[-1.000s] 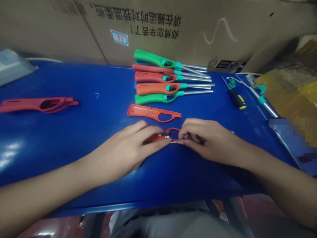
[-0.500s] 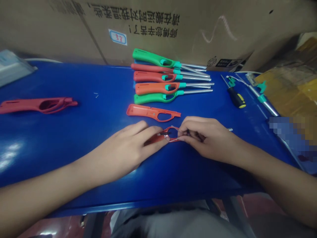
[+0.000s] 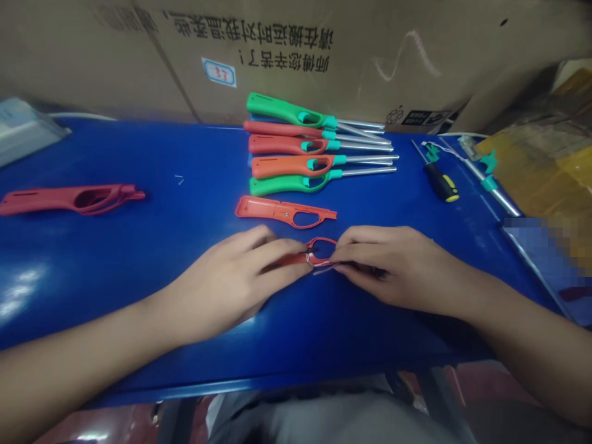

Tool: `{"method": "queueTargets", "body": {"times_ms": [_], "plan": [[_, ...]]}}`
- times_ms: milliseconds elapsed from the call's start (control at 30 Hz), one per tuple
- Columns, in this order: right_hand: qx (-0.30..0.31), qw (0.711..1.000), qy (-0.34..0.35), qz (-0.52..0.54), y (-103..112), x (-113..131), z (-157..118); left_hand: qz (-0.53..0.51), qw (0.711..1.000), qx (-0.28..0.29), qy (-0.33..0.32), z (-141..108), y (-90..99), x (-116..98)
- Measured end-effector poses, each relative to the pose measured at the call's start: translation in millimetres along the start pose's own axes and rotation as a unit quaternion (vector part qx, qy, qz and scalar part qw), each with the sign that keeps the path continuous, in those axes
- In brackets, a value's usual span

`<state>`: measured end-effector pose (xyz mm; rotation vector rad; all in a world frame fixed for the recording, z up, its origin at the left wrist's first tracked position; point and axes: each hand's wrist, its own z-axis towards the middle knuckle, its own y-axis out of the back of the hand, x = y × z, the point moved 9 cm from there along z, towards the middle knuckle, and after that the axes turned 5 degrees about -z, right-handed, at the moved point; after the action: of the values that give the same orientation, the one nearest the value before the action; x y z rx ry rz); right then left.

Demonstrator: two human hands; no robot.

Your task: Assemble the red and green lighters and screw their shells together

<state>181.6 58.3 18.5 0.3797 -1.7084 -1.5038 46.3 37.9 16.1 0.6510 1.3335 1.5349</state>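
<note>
My left hand (image 3: 240, 271) is closed on the handle end of a red lighter shell (image 3: 324, 241), whose oval trigger opening shows between my hands. With fingers pinched, my right hand (image 3: 393, 268) is at the shell's front end; a thin dark piece sticks out below its fingertips. Whatever else that hand grips is hidden. Small dark and white parts show inside the shell near my left fingertips. Just behind lies another red shell half (image 3: 263, 208), its inner side up.
Assembled green, red and orange lighters (image 3: 287, 166) lie at the back before a cardboard box (image 3: 361, 92). At left is a red casing (image 3: 60, 198). A screwdriver (image 3: 441, 182) and metal tube (image 3: 497, 192) lie at right, near yellow packaging (image 3: 531, 160).
My right hand has shifted slightly down. The thin piece at its fingertips now points out below the shell instead of across the trigger opening.
</note>
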Motion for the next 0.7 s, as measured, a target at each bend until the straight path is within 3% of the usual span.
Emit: {"method": "queueTargets", "body": {"times_ms": [200,433,700], "plan": [[-0.024,0.989,0.043,-0.142,-1.4,11.7,-3.9,0.024,0.999,0.013,-0.032,3.2,-2.0,-6.0],[-0.007,0.999,-0.010,-0.049,-6.7,2.9,1.3,0.029,0.999,0.016,-0.023,3.5,-1.0,-5.0],[-0.017,0.995,0.012,-0.100,-8.9,9.1,-1.2,0.028,0.999,0.001,-0.022,-1.1,2.0,-4.2]]}}
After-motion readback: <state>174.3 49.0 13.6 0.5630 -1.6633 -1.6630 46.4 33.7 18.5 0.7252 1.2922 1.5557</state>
